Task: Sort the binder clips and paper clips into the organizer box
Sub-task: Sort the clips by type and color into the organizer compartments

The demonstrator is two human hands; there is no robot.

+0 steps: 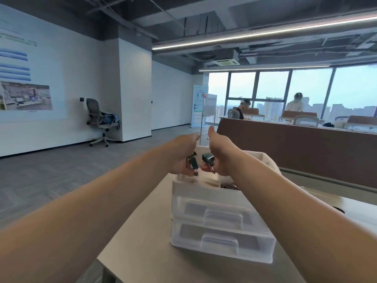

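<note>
Head view: our left hand (pixel 181 158) and right hand (pixel 221 156) each clutch green binder clips (pixel 207 158) above the white organizer box (pixel 220 219) on the table (pixel 142 242).

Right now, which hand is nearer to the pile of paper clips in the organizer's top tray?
The right hand. It hangs just above and left of the paper clips, holding green binder clips. The left hand is farther left, over the organizer box's other top compartment.
</note>
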